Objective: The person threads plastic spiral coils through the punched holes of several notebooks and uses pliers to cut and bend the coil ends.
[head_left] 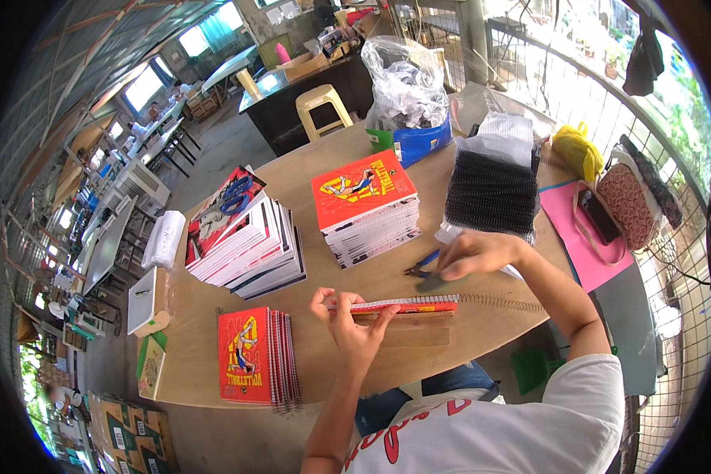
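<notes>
My left hand [346, 320] pinches a notebook [419, 308] held on edge near the front of the table, thumb on the near side and fingers behind. A thin wire coil [498, 301] runs along its spine and sticks out past the right end. Below the notebook lies a flat wooden strip [403, 334]. My right hand [478, 254] is above the table just beyond the coil, its fingers curled and pressed together; whatever may be in them is hidden. Right beside it lie blue-handled cutting pliers [423, 265] and a small dark greenish piece [441, 282].
Spiral-bound red notebooks [245, 355] are stacked at front left. Behind stand a red-covered stack [365, 193] and a leaning stack [245, 245] with blue scissors [235, 195] on top. Black coils [492, 189] are piled at right, near a pink folder [565, 229] and a pouch [626, 207].
</notes>
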Demonstrator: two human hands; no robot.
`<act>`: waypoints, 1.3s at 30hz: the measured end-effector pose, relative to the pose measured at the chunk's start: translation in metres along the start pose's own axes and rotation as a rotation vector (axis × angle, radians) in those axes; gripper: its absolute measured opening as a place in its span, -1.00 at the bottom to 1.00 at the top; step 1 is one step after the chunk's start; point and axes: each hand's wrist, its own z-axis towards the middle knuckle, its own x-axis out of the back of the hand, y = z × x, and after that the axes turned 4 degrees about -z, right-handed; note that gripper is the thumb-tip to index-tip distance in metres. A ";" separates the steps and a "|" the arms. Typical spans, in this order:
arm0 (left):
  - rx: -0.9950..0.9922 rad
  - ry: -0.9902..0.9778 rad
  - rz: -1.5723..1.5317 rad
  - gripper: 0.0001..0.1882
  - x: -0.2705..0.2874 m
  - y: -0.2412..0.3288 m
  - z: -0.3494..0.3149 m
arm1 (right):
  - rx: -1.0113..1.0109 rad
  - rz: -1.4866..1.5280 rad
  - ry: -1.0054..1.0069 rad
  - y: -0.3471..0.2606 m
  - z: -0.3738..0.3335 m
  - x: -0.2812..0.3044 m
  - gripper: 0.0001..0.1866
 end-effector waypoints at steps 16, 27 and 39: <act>-0.159 -0.218 0.267 -0.78 0.008 0.025 0.019 | -0.204 0.128 0.092 -0.004 -0.008 -0.016 -0.37; -0.162 -0.273 0.017 -0.85 0.021 0.016 0.031 | -0.105 0.243 0.024 0.000 0.013 -0.031 -0.24; -0.025 -0.306 -0.060 -0.86 0.039 0.017 0.038 | -0.231 0.347 0.036 0.004 0.034 -0.043 -0.28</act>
